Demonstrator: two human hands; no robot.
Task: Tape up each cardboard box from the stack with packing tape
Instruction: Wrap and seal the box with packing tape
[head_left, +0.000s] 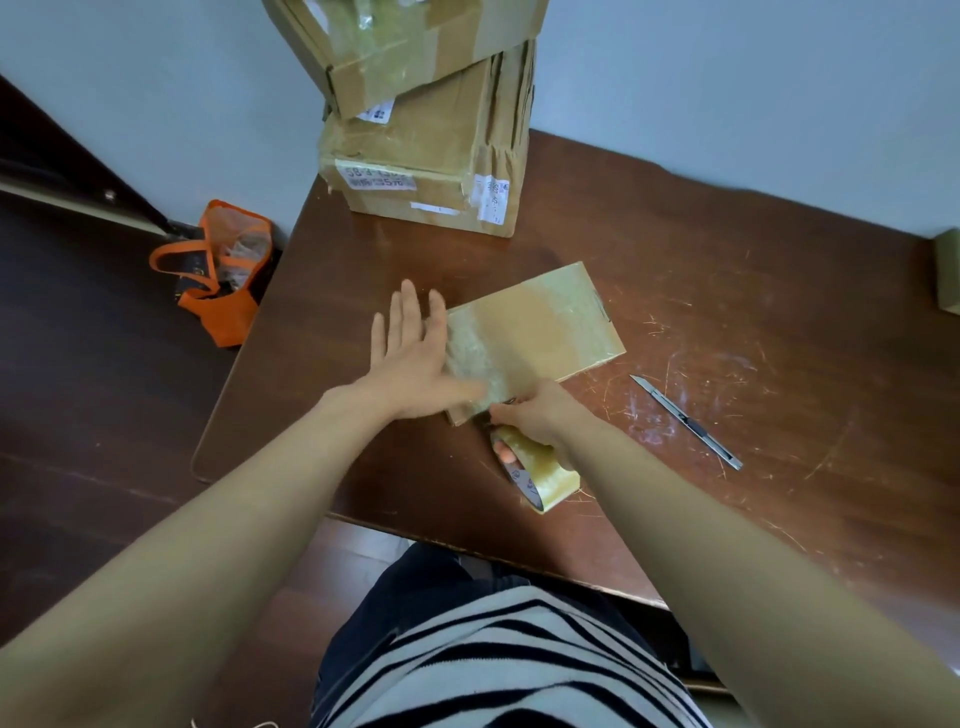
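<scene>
- Brown cardboard makes the small box (540, 332), which lies flat on the table (753, 322), near the middle and turned at an angle to the table edge.
- Shiny clear tape covers the left end of its top face, and another shiny band covers the right end. The middle part is bare cardboard.
- The left hand (415, 358) lies flat on the left end of the small box with straight, spread fingers that point away from the person. It presses on the taped part and grasps nothing.
- The right hand (535, 415) is at the near corner of the small box and is curled around the tape roll (540, 478). One fingertip shows inside the hole of the roll.
- The tape roll is yellowish and stands on its edge, just beside the near corner of the box. If the tape is already cut from the roll, I cannot tell, because the hand hides this place.
- A thin knife (685, 422) with its blade out lies on the table to the right of the small box, apart from it.
- The stack of boxes (431, 156) stands at the far edge of the table, against the pale wall. These boxes have tape and white labels on them.
- An orange bag (223, 270) sits on the dark floor to the left of the table.
- The person wears a striped shirt (493, 665), black and white.
</scene>
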